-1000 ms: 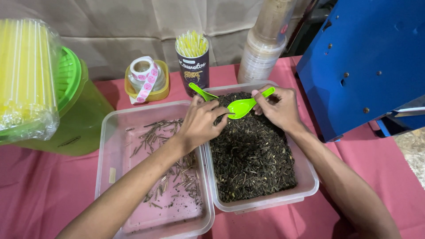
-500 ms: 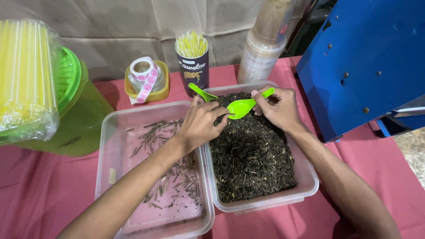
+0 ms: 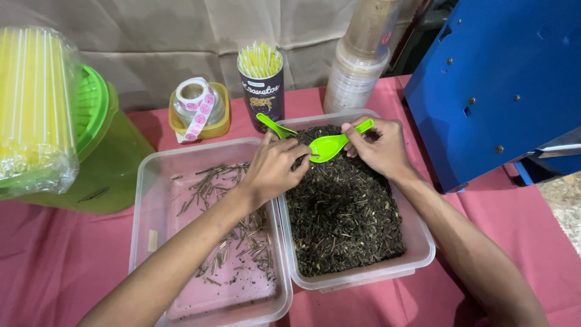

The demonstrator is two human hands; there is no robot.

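My right hand (image 3: 381, 145) holds a bright green plastic spoon (image 3: 330, 145) by its handle over a clear tub (image 3: 417, 236) filled with dark dried herb bits. My left hand (image 3: 275, 166) grips a second green spoon (image 3: 272, 125), whose handle sticks out behind the fingers, and its fingertips meet the bowl of the first spoon. To the left stands another clear tub (image 3: 142, 200) with scattered thin stems on its bottom.
A pink cloth (image 3: 54, 266) covers the table. A green bin (image 3: 103, 157) and a bag of yellow straws (image 3: 30, 103) stand at left. A sticker roll in a yellow cup (image 3: 196, 109), a dark can of straws (image 3: 263, 91), stacked cups (image 3: 357, 66) and a blue machine (image 3: 502, 85) line the back and right.
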